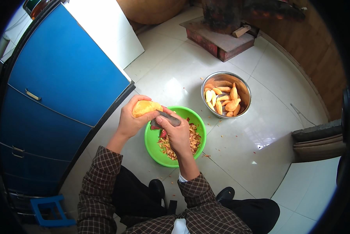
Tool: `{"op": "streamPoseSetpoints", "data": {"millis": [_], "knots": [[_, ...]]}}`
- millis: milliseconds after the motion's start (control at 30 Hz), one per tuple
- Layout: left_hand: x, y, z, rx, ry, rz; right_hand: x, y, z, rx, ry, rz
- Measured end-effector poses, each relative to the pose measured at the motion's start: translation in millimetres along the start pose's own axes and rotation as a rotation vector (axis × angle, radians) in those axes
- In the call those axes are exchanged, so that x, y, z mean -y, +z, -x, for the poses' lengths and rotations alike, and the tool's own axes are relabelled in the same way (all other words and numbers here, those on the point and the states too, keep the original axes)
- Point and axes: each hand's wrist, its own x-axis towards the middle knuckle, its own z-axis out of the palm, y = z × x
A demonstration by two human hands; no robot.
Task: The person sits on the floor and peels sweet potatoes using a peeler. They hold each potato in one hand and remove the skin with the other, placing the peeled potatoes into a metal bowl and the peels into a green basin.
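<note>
My left hand (130,118) grips a mostly peeled sweet potato (145,108), its flesh pale orange. In my right hand (177,136) is a knife (170,118) with a dark, dull blade, held close against the near end of the sweet potato. Both hands are above a bright green plastic basin (153,153) on the floor. Peel scraps (194,137) lie in the basin, with some red-skinned pieces partly hidden behind my hands. Beyond it to the right, a stainless steel pot (249,101) holds several peeled sweet potatoes (233,92).
Blue cabinets (63,67) line the left side, with a blue plastic stool (50,212) by their base. A metal stove base (218,44) stands at the back, a wood block (241,31) on it. Small peel bits dot the tiled floor (245,158).
</note>
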Motion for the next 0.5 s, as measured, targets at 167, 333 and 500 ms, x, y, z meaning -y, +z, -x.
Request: {"op": "streamPoseSetpoints", "data": {"millis": [167, 333, 500], "knots": [[18.1, -9.1, -2.8, -0.022, -0.323, 0.539, -7.4, -11.0, -7.1, -0.127, -0.079, -0.180], [18.9, -3.6, -2.8, -0.106, -0.202, 0.339, -4.8, -10.0, -6.2, -0.088, -0.031, -0.136], [11.1, 9.5, 1.3, -0.230, 0.171, -0.152, -2.2, 2.7, 0.8, 0.004, -0.095, 0.102]]}}
